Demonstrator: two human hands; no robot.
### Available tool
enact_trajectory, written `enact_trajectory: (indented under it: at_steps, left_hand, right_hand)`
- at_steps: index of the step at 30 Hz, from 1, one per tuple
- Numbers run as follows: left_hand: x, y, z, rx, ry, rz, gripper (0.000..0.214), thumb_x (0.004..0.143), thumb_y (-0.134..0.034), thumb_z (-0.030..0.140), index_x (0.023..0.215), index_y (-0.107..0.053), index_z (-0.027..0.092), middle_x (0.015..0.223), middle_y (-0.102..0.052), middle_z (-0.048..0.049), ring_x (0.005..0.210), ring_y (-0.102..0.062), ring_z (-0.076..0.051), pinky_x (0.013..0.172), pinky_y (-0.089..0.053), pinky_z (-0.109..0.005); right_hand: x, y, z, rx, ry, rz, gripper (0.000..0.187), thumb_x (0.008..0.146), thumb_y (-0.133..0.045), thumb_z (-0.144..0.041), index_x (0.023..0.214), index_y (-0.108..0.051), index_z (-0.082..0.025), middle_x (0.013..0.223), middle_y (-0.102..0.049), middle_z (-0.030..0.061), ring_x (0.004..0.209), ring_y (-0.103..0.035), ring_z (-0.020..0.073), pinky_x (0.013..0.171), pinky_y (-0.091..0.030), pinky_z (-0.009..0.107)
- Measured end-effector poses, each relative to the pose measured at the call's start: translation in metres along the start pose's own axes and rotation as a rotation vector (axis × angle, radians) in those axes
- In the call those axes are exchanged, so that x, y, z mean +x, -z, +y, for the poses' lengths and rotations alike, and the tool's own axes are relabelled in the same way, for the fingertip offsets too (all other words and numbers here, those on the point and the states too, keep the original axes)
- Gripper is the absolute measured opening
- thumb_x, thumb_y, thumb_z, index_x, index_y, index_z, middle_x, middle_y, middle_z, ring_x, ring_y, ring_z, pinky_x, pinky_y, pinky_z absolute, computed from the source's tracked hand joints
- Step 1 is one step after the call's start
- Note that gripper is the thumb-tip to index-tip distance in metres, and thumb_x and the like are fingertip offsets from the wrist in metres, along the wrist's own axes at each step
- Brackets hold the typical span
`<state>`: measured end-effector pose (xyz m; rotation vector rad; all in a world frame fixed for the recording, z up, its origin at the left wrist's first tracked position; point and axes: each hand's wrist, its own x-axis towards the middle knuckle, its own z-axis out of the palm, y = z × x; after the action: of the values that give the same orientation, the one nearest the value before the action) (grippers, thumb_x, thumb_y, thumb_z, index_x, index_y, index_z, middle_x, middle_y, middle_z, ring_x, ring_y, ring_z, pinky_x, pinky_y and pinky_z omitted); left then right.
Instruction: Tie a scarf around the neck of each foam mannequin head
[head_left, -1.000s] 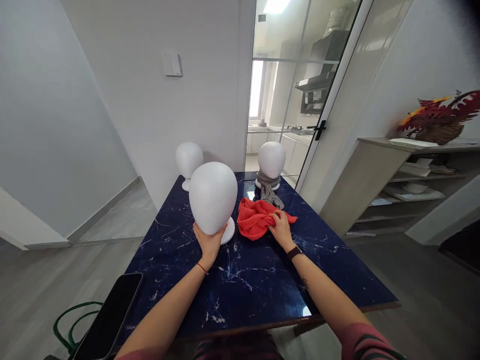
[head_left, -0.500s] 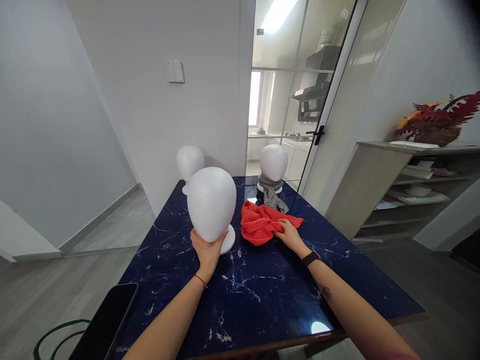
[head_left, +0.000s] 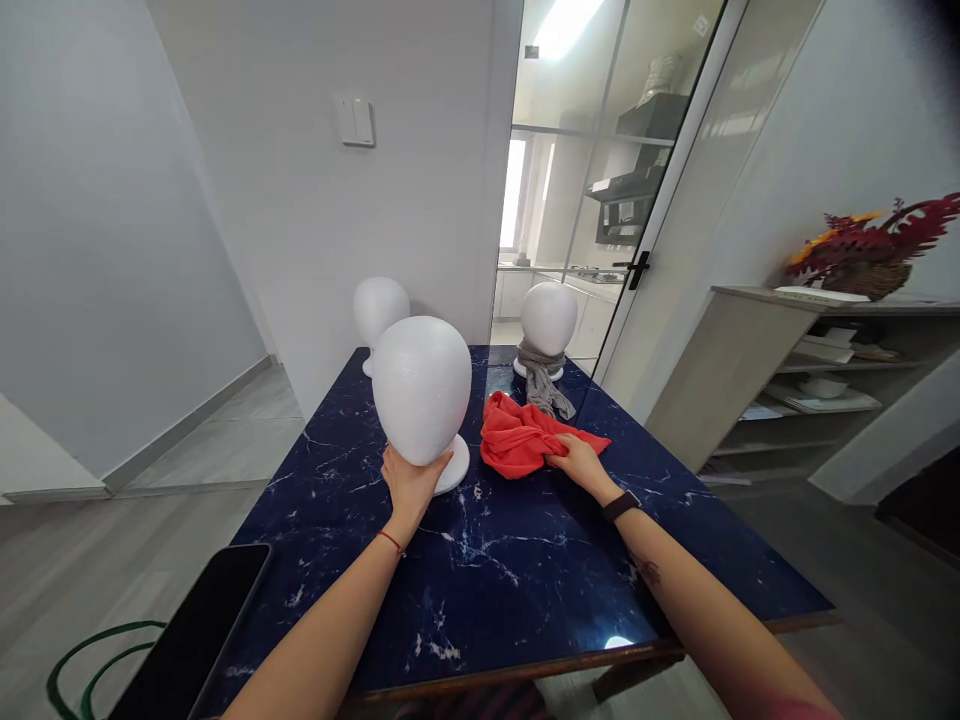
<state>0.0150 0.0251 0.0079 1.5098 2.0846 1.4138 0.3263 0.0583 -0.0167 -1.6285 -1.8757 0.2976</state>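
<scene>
A white foam mannequin head (head_left: 422, 385) on a round base stands near the middle of the table. My left hand (head_left: 411, 490) is wrapped around its neck, just under the chin, and the head hides part of the fingers. To the right lies a crumpled red scarf (head_left: 514, 437), spread on the table top. My right hand (head_left: 581, 462) pinches the scarf near its right end. Farther back, a second foam head (head_left: 550, 318) has a grey scarf (head_left: 541, 380) tied around its neck. One more bare foam head (head_left: 381, 308) stands at the back left.
The dark blue marbled table (head_left: 480, 570) meets the wall and a glass door (head_left: 600, 200) at its far side. A black phone (head_left: 199, 630) is at the near left edge beside a green cord (head_left: 97, 660). Shelves (head_left: 817, 370) stand at the right.
The whole view has shifted slightly with my head. My left hand stays at the foam head's neck, and my right hand keeps its hold on the red scarf, whose folds have changed a little.
</scene>
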Motion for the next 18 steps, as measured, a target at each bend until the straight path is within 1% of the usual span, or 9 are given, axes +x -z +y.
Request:
enact_trajectory:
  at_steps: [5,8,10,13,15,18]
  left_hand:
    - [-0.0001,0.0001,-0.0012,-0.038,0.026,0.081,0.086,0.050,-0.077,0.053,0.121,-0.046,0.016,0.120,-0.053,-0.0156,0.118,-0.048,-0.035,0.095,-0.038,-0.048]
    - [0.0016,-0.0001,-0.0027,-0.042,0.041,0.099,0.087,0.050,-0.077,0.053,0.122,-0.045,0.015,0.118,-0.054,-0.0159,0.117,-0.048,-0.035,0.095,-0.038,-0.048]
    - [0.0020,0.0003,-0.0028,-0.021,0.038,0.091,0.089,0.050,-0.076,0.055,0.122,-0.044,0.013,0.119,-0.053,-0.0174,0.117,-0.048,-0.035,0.095,-0.037,-0.047]
    - [0.0006,0.0017,-0.0016,0.015,0.026,0.084,0.094,0.050,-0.074,0.059,0.125,-0.041,0.012,0.120,-0.052,-0.0189,0.118,-0.046,-0.036,0.096,-0.037,-0.047]
    - [-0.0011,0.0028,-0.0003,0.027,-0.004,0.084,0.098,0.051,-0.074,0.059,0.128,-0.037,0.013,0.121,-0.052,-0.0182,0.119,-0.046,-0.036,0.096,-0.037,-0.048]
    - [-0.0037,0.0040,0.0019,0.052,-0.043,0.085,0.101,0.053,-0.074,0.058,0.132,-0.031,0.014,0.123,-0.050,-0.0182,0.121,-0.044,-0.036,0.097,-0.035,-0.049]
  right_hand:
    - [-0.0007,0.0028,-0.0014,-0.023,0.060,-0.020,0.012,0.071,-0.058,-0.023,0.079,-0.066,-0.018,0.088,-0.063,0.0048,0.082,-0.059,0.0201,0.076,-0.043,0.030]
    - [-0.0016,0.0046,-0.0036,-0.056,0.070,-0.037,0.009,0.071,-0.057,-0.024,0.071,-0.064,-0.018,0.078,-0.059,0.0028,0.075,-0.056,0.0184,0.070,-0.042,0.028]
    - [-0.0026,0.0044,-0.0051,-0.061,0.054,-0.027,0.010,0.072,-0.056,-0.024,0.074,-0.064,-0.018,0.077,-0.058,0.0025,0.073,-0.055,0.0178,0.068,-0.041,0.027]
    - [-0.0038,0.0017,-0.0072,-0.056,-0.012,0.028,0.017,0.072,-0.057,-0.023,0.085,-0.067,-0.018,0.082,-0.059,0.0039,0.077,-0.056,0.0190,0.072,-0.041,0.028]
    - [-0.0042,-0.0008,-0.0087,-0.054,-0.054,0.081,0.022,0.072,-0.057,-0.023,0.091,-0.067,-0.018,0.085,-0.059,0.0048,0.081,-0.056,0.0203,0.074,-0.041,0.030]
    - [-0.0042,-0.0034,-0.0100,-0.040,-0.091,0.194,0.030,0.071,-0.056,-0.023,0.098,-0.066,-0.019,0.089,-0.057,0.0055,0.085,-0.055,0.0215,0.076,-0.042,0.031]
